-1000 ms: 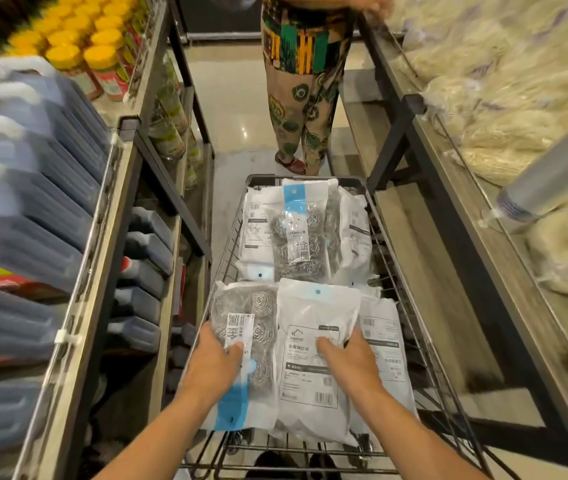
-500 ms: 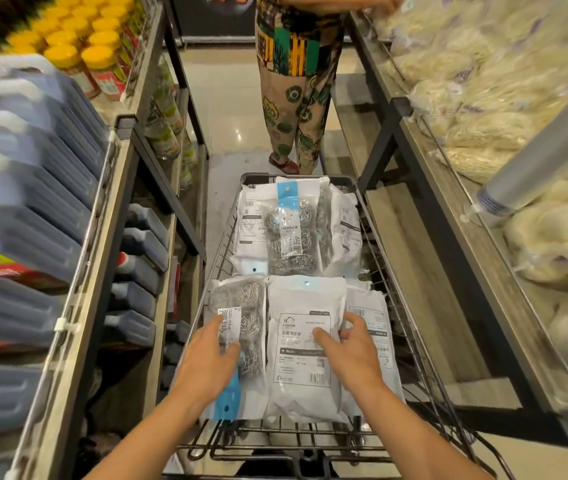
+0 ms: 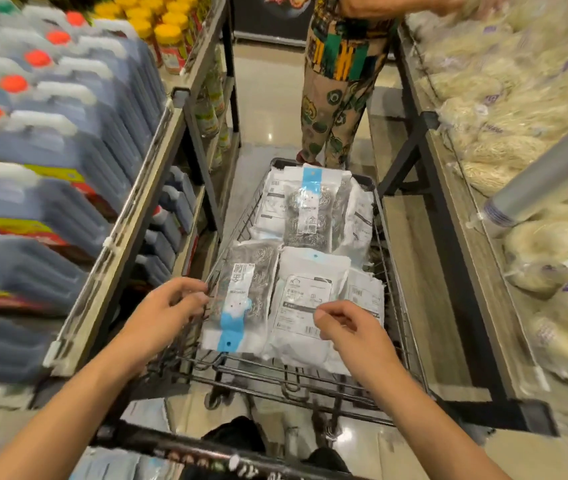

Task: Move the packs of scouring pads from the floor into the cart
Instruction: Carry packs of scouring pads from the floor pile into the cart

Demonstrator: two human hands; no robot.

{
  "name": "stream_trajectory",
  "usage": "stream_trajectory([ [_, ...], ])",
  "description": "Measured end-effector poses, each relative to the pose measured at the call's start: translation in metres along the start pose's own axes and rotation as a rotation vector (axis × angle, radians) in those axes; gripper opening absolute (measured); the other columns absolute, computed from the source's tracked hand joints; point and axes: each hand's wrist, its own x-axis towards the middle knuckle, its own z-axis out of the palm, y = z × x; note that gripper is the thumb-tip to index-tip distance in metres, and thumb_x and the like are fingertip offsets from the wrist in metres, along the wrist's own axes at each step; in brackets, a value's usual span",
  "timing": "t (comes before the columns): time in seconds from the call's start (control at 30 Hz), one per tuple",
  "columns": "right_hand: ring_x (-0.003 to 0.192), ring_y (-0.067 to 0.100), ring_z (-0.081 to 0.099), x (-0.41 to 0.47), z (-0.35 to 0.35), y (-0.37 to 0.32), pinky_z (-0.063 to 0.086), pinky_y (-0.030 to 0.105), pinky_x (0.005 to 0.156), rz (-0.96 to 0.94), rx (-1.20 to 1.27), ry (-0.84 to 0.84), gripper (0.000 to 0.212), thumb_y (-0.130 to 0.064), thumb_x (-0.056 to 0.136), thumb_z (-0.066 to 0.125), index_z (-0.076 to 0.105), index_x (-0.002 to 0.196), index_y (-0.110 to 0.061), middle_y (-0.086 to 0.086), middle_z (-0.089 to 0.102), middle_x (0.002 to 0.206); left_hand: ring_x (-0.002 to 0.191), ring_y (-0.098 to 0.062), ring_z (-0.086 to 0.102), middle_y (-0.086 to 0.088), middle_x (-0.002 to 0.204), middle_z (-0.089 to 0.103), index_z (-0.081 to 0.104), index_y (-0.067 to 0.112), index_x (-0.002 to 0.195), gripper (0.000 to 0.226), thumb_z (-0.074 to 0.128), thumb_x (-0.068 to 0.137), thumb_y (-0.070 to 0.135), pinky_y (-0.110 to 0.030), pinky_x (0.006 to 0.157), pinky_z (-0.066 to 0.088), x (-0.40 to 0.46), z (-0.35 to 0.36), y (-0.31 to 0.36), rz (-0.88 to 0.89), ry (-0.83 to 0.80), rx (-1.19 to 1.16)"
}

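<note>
Left shelf (image 3: pixel 130 216) and right shelf (image 3: pixel 448 188): flanking a narrow aisle, little side room.
Cart (image 3: pixel 388 271): wire basket between them, far end near a standing person (image 3: pixel 341 81).
Packs of scouring pads (image 3: pixel 305 271): flat in overlapping layers inside, likely to keep the heap low; none seen on the floor.
Left hand (image 3: pixel 161 313): empty, fingers loosely curled, at the basket's left rim.
Right hand (image 3: pixel 351 327): empty, fingers half-curled, over the near packs.

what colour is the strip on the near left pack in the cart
Light blue, running down the pack on white; the head view shows it.
</note>
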Motion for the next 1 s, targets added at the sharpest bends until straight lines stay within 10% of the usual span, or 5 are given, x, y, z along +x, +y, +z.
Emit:
stream_trajectory([
  [0.3,0.076,0.017,0.074,-0.049,-0.012,-0.008,0.057,0.027,0.069,-0.070,0.105,-0.299,0.008,-0.018,0.099,0.068,0.075,0.100,-0.018,0.006,0.080,0.094,0.092,-0.009,0.074,0.011,0.099,0.078,0.074,0.041,0.102,0.024,0.068,0.099,0.017,-0.035,0.085,0.055,-0.183,-0.010,-0.044,-0.075,0.327,-0.114],
  [0.6,0.076,0.019,0.071,-0.115,0.060,-0.016,0.057,0.022,0.066,-0.229,0.030,-0.708,0.009,-0.015,0.099,0.069,0.076,0.093,-0.015,0.012,0.077,0.089,0.077,-0.010,0.075,0.004,0.089,0.081,0.073,0.012,0.101,0.017,0.062,0.100,0.000,-0.007,0.066,0.052,-0.347,0.033,-0.091,-0.348,0.716,-0.411],
  [1.0,0.070,0.016,0.068,-0.280,0.205,0.043,0.049,0.030,0.066,-0.213,-0.257,-1.046,0.008,-0.018,0.099,0.068,0.074,0.097,-0.012,0.002,0.077,0.079,0.083,-0.011,0.074,-0.001,0.095,0.080,0.074,0.023,0.103,0.022,0.061,0.102,0.005,-0.029,0.076,0.052,-0.572,0.049,-0.215,-0.652,0.996,-0.559],
])
